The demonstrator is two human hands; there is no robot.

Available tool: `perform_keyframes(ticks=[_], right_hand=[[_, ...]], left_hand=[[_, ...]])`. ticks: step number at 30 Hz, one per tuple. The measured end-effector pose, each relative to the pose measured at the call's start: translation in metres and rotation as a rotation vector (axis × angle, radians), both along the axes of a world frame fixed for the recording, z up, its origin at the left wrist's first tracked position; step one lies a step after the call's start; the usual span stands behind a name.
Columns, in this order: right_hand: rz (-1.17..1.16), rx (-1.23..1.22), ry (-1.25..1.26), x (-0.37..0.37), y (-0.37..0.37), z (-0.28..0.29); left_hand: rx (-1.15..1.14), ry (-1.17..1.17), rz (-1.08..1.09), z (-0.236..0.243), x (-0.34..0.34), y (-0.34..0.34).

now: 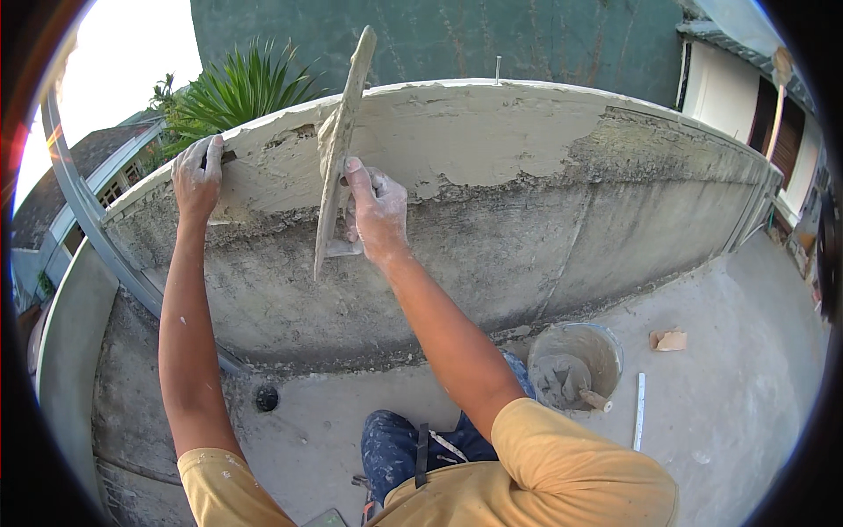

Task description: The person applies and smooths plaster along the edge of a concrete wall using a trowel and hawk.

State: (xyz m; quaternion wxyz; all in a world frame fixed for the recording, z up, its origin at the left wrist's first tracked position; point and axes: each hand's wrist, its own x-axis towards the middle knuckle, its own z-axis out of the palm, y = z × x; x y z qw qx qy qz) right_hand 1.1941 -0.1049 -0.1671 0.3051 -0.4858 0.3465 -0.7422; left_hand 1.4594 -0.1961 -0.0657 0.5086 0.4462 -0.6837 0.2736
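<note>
My right hand (379, 211) is wrapped round the handle of a long plastering float (341, 149), which stands nearly upright and edge-on to me. Wet mortar clings to the float's left face. Just beyond it runs a low wall (492, 246), its upper band coated with fresh plaster (474, 123) and its lower part bare and rough. My left hand (198, 180) is closed at the wall's top edge, left of the float. A small dark piece (228, 157) sticks out beside its thumb; most of it is hidden. Both hands are smeared with mortar.
A bucket (606, 342) of mortar with a handled tool (597, 401) in it stands on the floor at right. Near it lie a torn brown piece (668, 340) and a white strip (639, 411). A metal post (75, 189) rises at left; a dark round hole (267, 398) lies below.
</note>
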Motion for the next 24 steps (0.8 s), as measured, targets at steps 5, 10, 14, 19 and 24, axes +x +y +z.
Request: perform_keyframes(ticks=[5,10,14,19,24], right_hand=[[0.301,-0.219,-0.508,-0.073,0.058,0.014],[-0.491,-0.227,0.133,-0.270,0.108,0.003],[-1.140,-0.372,0.761,-0.385,0.110,0.034],[-1.104,-0.160,1.233,-0.400,0.066,0.012],[-0.891,-0.103,1.096,-0.386,0.090,-0.016]], left_hand=[[-0.009,-0.010,-0.013,-0.004,0.010,0.000],[0.030,0.004,0.030,-0.004,0.016,0.001],[0.025,0.021,0.033,-0.004,0.010,-0.015],[0.030,0.043,0.007,-0.008,0.015,-0.029],[0.064,-0.043,0.057,-0.005,0.029,-0.023]])
